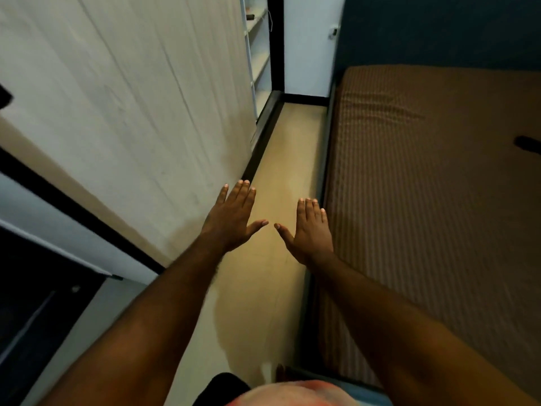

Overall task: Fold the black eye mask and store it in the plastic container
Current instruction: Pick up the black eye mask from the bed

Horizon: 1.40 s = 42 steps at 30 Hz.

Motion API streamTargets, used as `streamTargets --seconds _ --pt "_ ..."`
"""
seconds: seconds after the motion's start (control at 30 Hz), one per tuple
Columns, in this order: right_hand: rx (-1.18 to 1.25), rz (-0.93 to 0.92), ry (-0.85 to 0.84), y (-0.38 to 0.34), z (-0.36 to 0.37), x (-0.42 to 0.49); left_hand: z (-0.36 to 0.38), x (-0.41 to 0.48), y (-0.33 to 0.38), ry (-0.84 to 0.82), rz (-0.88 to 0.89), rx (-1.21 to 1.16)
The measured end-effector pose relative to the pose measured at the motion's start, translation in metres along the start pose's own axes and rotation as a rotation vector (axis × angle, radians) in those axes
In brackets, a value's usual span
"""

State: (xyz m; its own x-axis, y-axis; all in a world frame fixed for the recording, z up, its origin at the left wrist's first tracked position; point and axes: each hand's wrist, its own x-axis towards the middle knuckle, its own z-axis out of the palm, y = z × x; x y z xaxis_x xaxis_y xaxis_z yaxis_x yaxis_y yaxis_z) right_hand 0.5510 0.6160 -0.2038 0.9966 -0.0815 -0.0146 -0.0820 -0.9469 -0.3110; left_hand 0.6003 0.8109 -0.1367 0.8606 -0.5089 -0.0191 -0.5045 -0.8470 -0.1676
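My left hand [234,218] and my right hand [310,230] are both stretched out flat in front of me, palms down, fingers apart, holding nothing. They hover over a narrow strip of floor [278,159] between a wardrobe and a bed. A dark object [528,145] lies at the right edge of the bed, cut off by the frame; I cannot tell whether it is the black eye mask. No plastic container is in view.
A pale wooden wardrobe [131,112] stands on the left, with open white shelves [259,54] behind it. A bed with a brown striped sheet [439,186] and a dark headboard [439,27] fills the right side.
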Motion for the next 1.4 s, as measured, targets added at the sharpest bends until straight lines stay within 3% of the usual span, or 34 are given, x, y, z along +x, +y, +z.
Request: streamTargets --seconds 0.67,0.93,1.4 --pt "-0.042 0.419 0.108 -0.002 -0.017 0.225 0.028 0.299 -0.116 0.120 0.411 -0.048" --pt "-0.033 0.548 0.152 0.035 -0.025 0.308 0.034 0.421 -0.106 0.131 0.584 -0.088" --pt "0.018 0.714 0.279 0.193 -0.082 0.502 -0.008 0.682 -0.029 0.125 0.746 -0.095"
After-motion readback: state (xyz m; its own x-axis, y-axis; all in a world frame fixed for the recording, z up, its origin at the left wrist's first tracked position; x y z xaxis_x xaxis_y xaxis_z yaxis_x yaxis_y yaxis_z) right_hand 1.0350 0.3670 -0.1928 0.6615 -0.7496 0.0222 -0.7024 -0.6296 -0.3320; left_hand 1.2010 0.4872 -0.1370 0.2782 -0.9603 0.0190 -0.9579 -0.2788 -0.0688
